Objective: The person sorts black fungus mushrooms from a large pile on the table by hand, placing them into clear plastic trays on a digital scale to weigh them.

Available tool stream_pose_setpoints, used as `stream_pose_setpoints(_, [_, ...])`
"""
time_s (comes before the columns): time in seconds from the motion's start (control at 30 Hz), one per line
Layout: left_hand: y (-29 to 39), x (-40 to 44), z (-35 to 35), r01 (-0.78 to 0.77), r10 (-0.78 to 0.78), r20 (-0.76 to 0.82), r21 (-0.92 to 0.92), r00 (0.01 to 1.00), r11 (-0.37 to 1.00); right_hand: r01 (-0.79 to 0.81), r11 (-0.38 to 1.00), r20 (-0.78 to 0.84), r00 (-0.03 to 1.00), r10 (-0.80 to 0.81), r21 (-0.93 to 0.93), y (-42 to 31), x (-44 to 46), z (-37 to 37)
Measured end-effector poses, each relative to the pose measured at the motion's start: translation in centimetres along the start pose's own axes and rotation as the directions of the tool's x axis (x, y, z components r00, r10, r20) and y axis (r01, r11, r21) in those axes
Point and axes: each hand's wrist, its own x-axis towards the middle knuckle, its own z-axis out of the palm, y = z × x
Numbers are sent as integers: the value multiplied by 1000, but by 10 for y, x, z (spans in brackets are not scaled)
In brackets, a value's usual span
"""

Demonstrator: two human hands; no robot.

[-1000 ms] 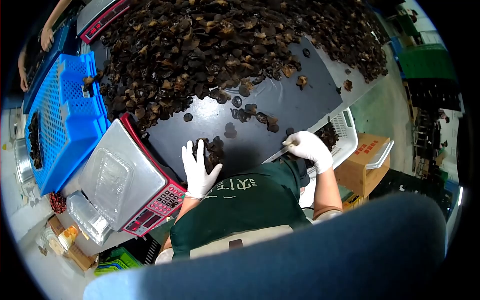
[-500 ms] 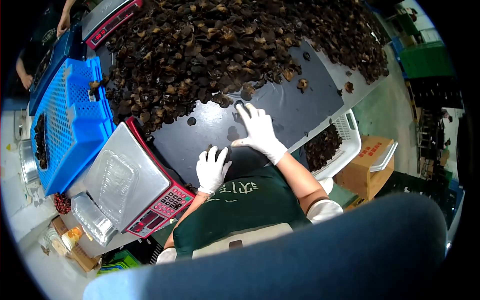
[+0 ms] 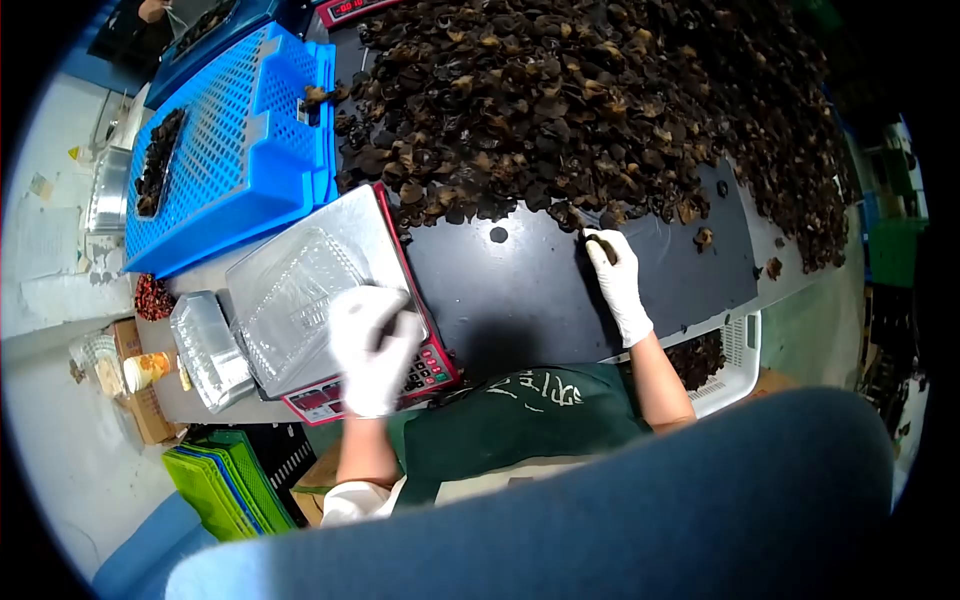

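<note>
"Where are the dark brown pieces [image 3: 560, 110]?"

"Most are heaped along the far side of the surface [image 3: 778, 285], spreading toward its right edge. One lone piece [image 3: 498, 235] lies on the dark mat [image 3: 500, 290], just in front of the heap, and a couple more sit apart near the right edge."

"And the right hand [image 3: 615, 275]?"

"Gloved in white, at the heap's near fringe. Its fingers are bent together and something dark shows at the tips, but I cannot tell whether they grip it."

"What about the left one?"

"The left hand [image 3: 375, 345], gloved too, is over the near-right part of the scale [image 3: 385, 240], toward the near edge of the surface. Its fingers are curled but blurred, so I cannot tell whether they hold anything, or whether they touch the clear tray [image 3: 290, 310] on the scale's plate."

"Anything else around the scale?"

"More clear containers [image 3: 212, 350] lie just to its left, by the surface's near-left corner. Beyond it, along the left edge, stands a blue crate [image 3: 225, 160] with a filled tray [image 3: 160, 165] of dark pieces on it."

"And on the other side?"

"A white basket [image 3: 745, 350] sits below the near edge, toward the right, with dark pieces inside. Far off past the crate, another person's hand [image 3: 152, 11] shows."
</note>
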Motion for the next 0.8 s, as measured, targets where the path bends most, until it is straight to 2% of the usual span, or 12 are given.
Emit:
stream_pose_setpoints(0.07, [-43,11,-41,142,-128,-130,105,983,984,-373,857,78,926,370,356,-28,6,6])
stream_pose_setpoints(0.1, [-65,10,-55,252,-225,-137,225,965,941,-570,566,300,812,501,596,-39,10,5])
stream_pose_setpoints(0.17, [-110,0,-69,376,-362,-99,247,927,893,-631,153,528,738,421,760,-48,15,20])
stream_pose_setpoints(0.23, [-129,-6,-63,341,-354,-35,370,935,864,-702,6,668,681,300,712,-65,17,31])
stream_pose_setpoints(0.3, [-120,-7,-47,321,-337,-17,358,941,877,-756,84,717,644,268,649,-84,23,49])
stream_pose_setpoints(0.37, [-101,1,-34,305,-327,43,264,944,915,-750,273,657,660,363,603,-119,25,73])
stream_pose_setpoints(0.43, [-86,2,-21,283,-290,37,130,956,950,-618,620,684,709,174,483,-133,30,97])
stream_pose_setpoints(0.47, [-84,1,-19,281,-283,8,101,959,954,-644,656,723,658,211,394,-163,31,99])
stream_pose_setpoints(0.53, [-80,-1,-22,304,-302,-39,61,952,951,-261,879,673,735,-88,400,-180,30,127])
stream_pose_setpoints(0.57, [-78,-2,-26,331,-328,-55,43,943,943,-256,847,678,718,-156,466,-187,25,140])
stream_pose_setpoints(0.63, [-83,-9,-34,324,-321,-48,81,946,943,82,836,578,686,-443,542,-183,17,170])
stream_pose_setpoints(0.8, [-94,-23,-32,296,-316,-22,419,949,858,684,730,733,501,-460,-9,-160,-8,205])
